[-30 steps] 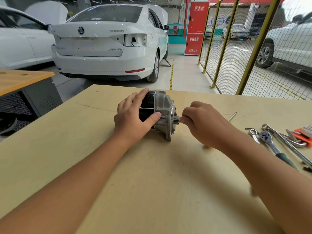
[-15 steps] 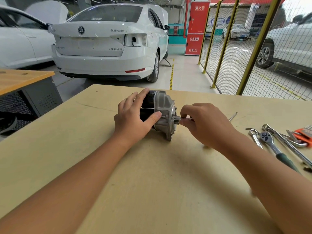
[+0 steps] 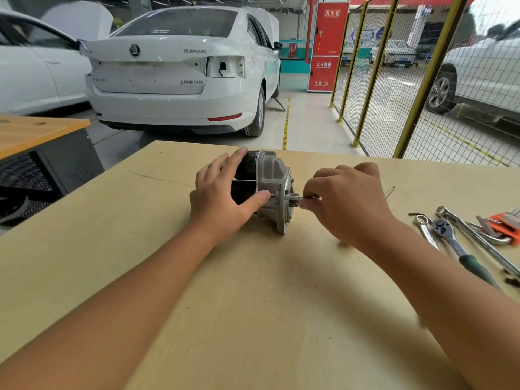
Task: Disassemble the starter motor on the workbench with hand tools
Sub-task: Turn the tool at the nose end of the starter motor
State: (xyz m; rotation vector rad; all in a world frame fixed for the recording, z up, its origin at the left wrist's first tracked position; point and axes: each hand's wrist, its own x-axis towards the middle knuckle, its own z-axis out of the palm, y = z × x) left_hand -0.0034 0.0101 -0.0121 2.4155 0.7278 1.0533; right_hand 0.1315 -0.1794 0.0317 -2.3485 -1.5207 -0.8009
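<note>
A pale wooden worktop (image 3: pixel 197 305) fills the lower half of the frame, and both bare forearms reach up across it from the bottom corners. At the centre lies the starter motor (image 3: pixel 270 190) on its side, black body to the left and grey cast nose housing to the right. The left hand (image 3: pixel 222 198) grips the black body, fingers (image 3: pixel 216 167) draped over the top and thumb pressed to the near side by the housing. The right hand (image 3: pixel 346 201) is curled, its fingertips pinching a thin metal rod (image 3: pixel 302 198) that sticks out of the housing face beside the pinion. At the right edge of the frame lie a ratchet (image 3: pixel 450 237), spanners (image 3: pixel 425 229) and an orange hex key set (image 3: pixel 506 223). Beyond the worktop, a white sedan (image 3: pixel 180 77) stands in the upper left, a red cabinet (image 3: pixel 327 46) at upper centre and yellow mesh fencing (image 3: pixel 422 80) in the upper right.
</note>
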